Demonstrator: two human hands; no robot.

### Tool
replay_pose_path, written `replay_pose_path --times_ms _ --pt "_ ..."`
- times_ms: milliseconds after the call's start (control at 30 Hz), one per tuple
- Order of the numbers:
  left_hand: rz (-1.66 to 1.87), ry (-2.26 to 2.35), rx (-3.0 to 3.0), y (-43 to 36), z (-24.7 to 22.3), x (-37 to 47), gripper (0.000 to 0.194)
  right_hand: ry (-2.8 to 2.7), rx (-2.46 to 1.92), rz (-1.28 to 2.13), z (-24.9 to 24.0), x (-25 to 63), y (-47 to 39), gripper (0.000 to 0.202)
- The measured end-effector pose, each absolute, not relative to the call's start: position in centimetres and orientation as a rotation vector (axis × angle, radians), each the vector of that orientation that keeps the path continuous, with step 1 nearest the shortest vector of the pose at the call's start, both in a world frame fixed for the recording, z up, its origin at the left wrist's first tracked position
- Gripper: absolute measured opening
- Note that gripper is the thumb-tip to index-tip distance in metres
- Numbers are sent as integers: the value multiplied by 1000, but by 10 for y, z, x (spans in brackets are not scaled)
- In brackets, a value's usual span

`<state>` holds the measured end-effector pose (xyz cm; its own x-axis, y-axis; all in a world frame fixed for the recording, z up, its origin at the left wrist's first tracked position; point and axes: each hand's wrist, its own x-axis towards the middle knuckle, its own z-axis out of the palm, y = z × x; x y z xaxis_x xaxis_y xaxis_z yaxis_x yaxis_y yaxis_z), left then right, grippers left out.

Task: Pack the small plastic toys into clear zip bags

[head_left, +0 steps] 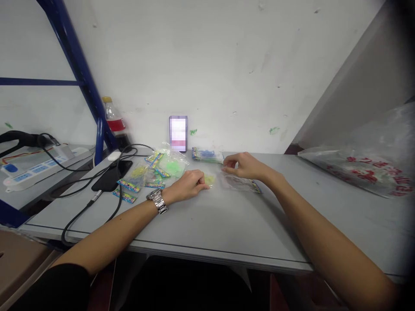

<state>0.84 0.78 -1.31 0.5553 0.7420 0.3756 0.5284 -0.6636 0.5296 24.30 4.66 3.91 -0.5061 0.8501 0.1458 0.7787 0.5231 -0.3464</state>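
Note:
My left hand point(192, 185), below a wrist with a silver watch point(157, 200), rests on the grey table with its fingers closed at a small yellow item point(209, 179). My right hand point(240, 166) has thumb and fingers pinched at the upper edge of a clear plastic bag point(238, 182) with a colourful label strip. Left of my hands lies a pile of clear packets with blue and yellow labels, among them one with green content point(172, 166) and one with yellow content point(138, 172). Against the wall lies another packet with blue content point(207, 154).
A lit phone point(178, 133) leans on the wall. At the left are a dark phone point(112, 176) with cables, a white case point(114, 156), a bottle point(115, 122) and a power strip point(42, 169). A large plastic bag point(366, 168) sits at the right.

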Motion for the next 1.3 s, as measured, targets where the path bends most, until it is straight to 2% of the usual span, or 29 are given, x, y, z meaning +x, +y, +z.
replay_pose_path --times_ms 200,333,400,567,833,967,1100,1300 --pt "829 1036 2495 7 -12 9 33 -2376 -1223 524 47 225 31 11" --pt "812 1053 2528 7 -13 9 32 -2480 -1271 809 46 226 30 11" --pt "816 1075 2540 8 -14 9 30 -2590 -1328 834 44 228 33 14" --pt "869 1133 2530 9 -16 10 22 -2704 -1496 682 38 233 42 9" --pt "877 1195 2456 7 -14 9 19 -2582 -1935 319 42 251 46 12" --pt "908 1191 2429 9 -16 8 18 -2556 -1885 172 48 248 40 7" --pt "934 1255 2383 9 -15 9 18 -2584 -1632 250 50 238 36 17" --pt "959 1263 2355 7 -14 9 18 -2649 -1778 432 37 246 49 41"
